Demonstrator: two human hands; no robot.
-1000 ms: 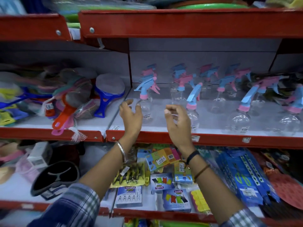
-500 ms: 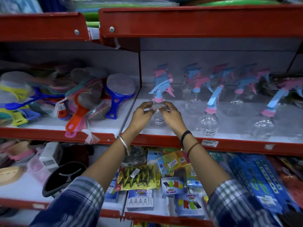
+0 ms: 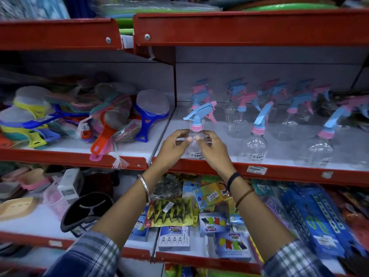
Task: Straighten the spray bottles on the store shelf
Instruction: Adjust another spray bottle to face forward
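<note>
A clear spray bottle (image 3: pixel 196 153) with a blue trigger head and pink collar stands upright at the front left of the white shelf (image 3: pixel 289 162), nozzle pointing left. My left hand (image 3: pixel 171 148) and my right hand (image 3: pixel 214 151) close on it from both sides, fingertips and thumbs at its shoulder just under the collar. To its right, two more front bottles (image 3: pixel 256 145) (image 3: pixel 319 149) have heads turned at different angles. Several further bottles (image 3: pixel 238 118), with blue or pink heads, stand in blurred rows behind.
The left bay holds a heap of plastic strainers, with an orange handle (image 3: pixel 101 141) and a blue one (image 3: pixel 147 120) past the edge. A red shelf lip (image 3: pixel 299 173) runs below the bottles, another red shelf (image 3: pixel 239 29) overhead. Clip packs (image 3: pixel 173 237) fill the lower shelf.
One second ago both hands hovered apart in front of the shelf. They have since closed in onto the front-left bottle, and the view has shifted left.
</note>
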